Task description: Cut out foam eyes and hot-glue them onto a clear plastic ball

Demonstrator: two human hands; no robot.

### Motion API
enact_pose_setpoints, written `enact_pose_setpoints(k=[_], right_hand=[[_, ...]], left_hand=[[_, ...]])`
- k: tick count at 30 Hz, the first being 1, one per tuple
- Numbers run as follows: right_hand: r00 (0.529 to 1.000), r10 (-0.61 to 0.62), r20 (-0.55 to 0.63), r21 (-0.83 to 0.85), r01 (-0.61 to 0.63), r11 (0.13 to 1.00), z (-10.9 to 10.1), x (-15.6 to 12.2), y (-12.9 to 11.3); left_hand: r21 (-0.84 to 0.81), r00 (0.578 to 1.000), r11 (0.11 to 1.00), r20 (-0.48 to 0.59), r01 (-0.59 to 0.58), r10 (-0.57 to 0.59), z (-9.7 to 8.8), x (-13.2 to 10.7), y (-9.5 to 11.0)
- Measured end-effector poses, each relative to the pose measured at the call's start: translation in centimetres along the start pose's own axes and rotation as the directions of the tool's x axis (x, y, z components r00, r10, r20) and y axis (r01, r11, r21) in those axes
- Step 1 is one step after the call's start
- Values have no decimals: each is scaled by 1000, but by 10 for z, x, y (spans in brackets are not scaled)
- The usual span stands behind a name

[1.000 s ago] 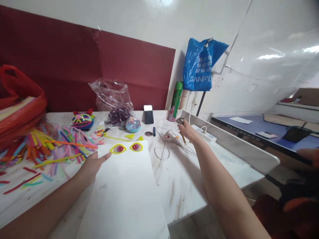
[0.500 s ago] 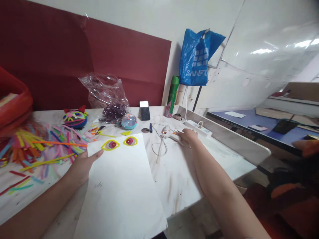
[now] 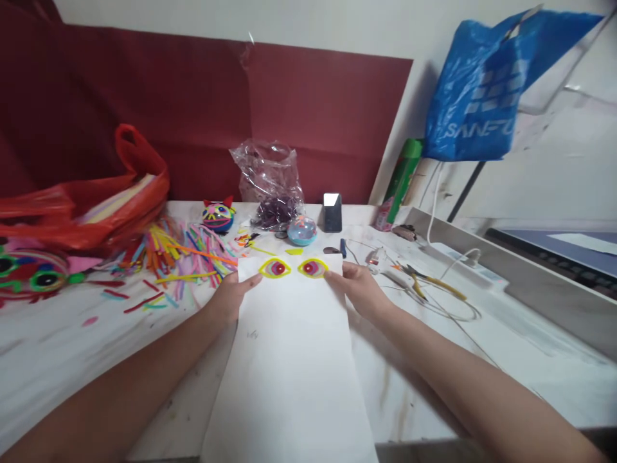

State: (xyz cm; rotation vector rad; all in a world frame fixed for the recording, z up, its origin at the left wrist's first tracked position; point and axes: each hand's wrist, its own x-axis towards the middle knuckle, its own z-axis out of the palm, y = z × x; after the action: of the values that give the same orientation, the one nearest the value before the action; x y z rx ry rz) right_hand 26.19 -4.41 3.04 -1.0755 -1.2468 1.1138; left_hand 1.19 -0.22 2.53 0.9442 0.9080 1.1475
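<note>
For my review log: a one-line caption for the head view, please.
Left hand and right hand touch the far corners of a white sheet bearing two yellow-rimmed eyes.

A long white sheet (image 3: 294, 360) lies flat on the pale surface (image 3: 72, 347), lengthwise from the near edge, bearing a left eye shape (image 3: 275, 268) and a right eye shape (image 3: 312, 267), both yellow-rimmed and red-centred, side by side at its far end.

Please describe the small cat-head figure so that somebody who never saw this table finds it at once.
Start at the big red bag on the left and go right, past the heap of coloured strips. The cat-head figure stands at the back, left of the clear plastic bag. Unlike the smooth blue ball nearby, it has two red pointed ears and a striped face.
</note>
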Motion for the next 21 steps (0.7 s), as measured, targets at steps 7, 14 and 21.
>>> enact_pose_setpoints(k=[7,14,21], right_hand=[[994,108,-7,229,-103,968,5,-4,1],[975,216,-44,237,-200,951,6,-3,7],[973,229,-7,183,-224,957,7,-2,8]], left_hand=[[39,994,999,-106,-37,41,2,0,-1],[38,999,999,-47,-20,21,1,-1,-4],[121,992,993,-125,-16,31,0,1,-2]])
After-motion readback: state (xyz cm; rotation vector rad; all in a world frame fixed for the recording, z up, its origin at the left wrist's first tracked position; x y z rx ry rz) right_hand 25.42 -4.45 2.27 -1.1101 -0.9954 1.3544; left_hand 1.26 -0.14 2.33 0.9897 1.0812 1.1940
